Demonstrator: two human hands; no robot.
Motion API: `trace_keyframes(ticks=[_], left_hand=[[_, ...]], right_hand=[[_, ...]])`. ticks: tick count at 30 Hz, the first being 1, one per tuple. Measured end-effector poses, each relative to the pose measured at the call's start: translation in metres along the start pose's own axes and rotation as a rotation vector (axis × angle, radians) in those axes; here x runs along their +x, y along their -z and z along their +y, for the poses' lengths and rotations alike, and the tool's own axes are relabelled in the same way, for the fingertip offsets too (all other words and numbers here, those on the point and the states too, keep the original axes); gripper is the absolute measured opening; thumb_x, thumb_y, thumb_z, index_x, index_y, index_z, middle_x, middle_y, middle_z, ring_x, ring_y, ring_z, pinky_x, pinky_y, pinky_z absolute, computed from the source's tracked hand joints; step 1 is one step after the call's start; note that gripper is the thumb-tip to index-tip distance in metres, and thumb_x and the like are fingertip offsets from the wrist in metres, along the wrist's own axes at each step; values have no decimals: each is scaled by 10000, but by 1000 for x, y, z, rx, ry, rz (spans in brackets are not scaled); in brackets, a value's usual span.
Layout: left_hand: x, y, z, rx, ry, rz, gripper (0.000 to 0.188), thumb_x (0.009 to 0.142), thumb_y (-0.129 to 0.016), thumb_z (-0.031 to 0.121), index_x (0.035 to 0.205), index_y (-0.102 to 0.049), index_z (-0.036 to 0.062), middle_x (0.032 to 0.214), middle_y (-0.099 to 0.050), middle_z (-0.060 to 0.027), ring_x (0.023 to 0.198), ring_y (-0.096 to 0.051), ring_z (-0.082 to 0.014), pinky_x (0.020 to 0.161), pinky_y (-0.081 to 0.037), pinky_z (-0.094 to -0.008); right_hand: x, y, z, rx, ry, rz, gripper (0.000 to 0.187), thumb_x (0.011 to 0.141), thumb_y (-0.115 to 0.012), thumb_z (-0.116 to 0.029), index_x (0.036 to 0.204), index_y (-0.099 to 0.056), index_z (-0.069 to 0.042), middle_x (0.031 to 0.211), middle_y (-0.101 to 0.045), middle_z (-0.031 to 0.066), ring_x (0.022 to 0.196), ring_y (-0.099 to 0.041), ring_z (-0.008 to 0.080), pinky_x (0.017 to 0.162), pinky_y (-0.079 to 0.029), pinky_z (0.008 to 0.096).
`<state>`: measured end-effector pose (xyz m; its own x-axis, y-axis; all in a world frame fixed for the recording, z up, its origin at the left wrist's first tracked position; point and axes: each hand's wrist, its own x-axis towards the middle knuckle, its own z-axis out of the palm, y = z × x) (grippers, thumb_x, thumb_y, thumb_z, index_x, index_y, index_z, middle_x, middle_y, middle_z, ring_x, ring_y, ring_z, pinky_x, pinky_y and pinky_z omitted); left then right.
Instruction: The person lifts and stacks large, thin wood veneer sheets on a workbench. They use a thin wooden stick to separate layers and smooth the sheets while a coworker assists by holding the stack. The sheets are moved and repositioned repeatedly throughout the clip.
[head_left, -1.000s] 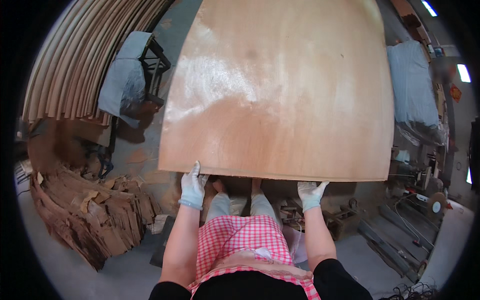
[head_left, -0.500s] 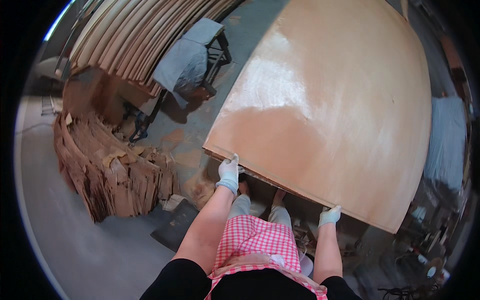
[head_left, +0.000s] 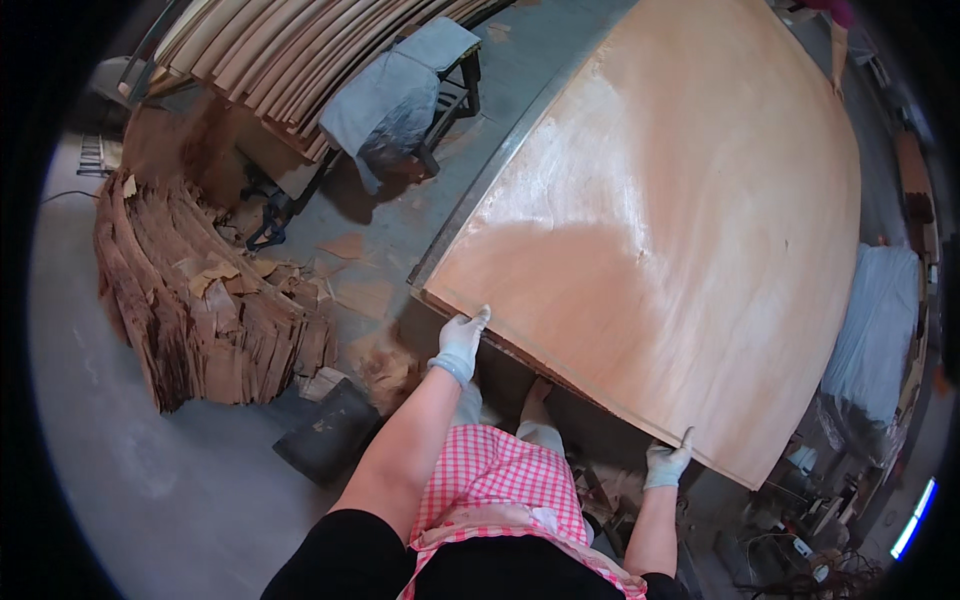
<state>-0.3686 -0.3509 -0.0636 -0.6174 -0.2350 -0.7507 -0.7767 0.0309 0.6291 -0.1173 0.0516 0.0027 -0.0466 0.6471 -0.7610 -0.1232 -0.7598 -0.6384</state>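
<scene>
A large, thin sheet of wood veneer (head_left: 720, 250) stretches away in front of me, with a shiny patch on its left half. At the left part of its near edge, my left hand (head_left: 461, 345) in a pale glove pinches the rim, thumb on top and fingers hidden underneath. Farther right on that edge, my gloved right hand (head_left: 669, 461) grips the sheet near its right corner. Darker layers show beneath the sheet along its left and near sides. Another person's arm (head_left: 838, 50) reaches to the far right edge.
Broken veneer pieces (head_left: 230, 330) stand in a rough stack on the left. Behind it are stacked long wood sheets (head_left: 290, 70) and a plastic-covered stand (head_left: 385, 95). A dark board (head_left: 330, 430) lies by my left forearm. Plastic-wrapped material (head_left: 870, 330) and clutter line the right.
The veneer sheet's near right corner has shifted left and closer to me, both hands still on it. A darker strip now shows along its left side. The other person's arm is now clearer.
</scene>
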Motion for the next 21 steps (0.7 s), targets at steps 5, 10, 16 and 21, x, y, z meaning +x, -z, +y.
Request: trace_keyframes(ticks=[5,10,16,21], left_hand=[[2,-4,-11,311,19,83,482,868,-824,443,739,-632,20,686,-585,-12,635,-471,-130,639,-442,-341],[11,0,-19,58,-78,138,498,860,-840,385,654,-558,30,600,-501,-18,586,-414,-138,599,-428,-370],[1,3,-30,203,-156,141,486,858,-840,369,651,-550,37,591,-509,-20,548,-418,-158,570,-423,-387],[-18,0,-6,213,-88,167,511,856,-837,386,643,-545,25,552,-501,-16,527,-418,-165,554,-422,-399]], right_hand=[[6,21,-5,-209,79,-143,557,942,-725,-405,1381,-557,-107,1342,-635,70,1183,-626,267,1016,-523,436],[35,11,54,-177,28,-6,527,979,-671,-432,1371,-557,-98,1324,-628,86,1213,-598,283,1040,-498,484],[34,29,24,-435,106,-45,606,986,-641,-487,1417,-515,-80,1338,-622,112,1253,-573,302,1044,-459,539],[67,30,39,-353,26,44,546,1019,-544,-539,1401,-544,-149,1342,-634,62,1246,-574,267,1057,-427,482]])
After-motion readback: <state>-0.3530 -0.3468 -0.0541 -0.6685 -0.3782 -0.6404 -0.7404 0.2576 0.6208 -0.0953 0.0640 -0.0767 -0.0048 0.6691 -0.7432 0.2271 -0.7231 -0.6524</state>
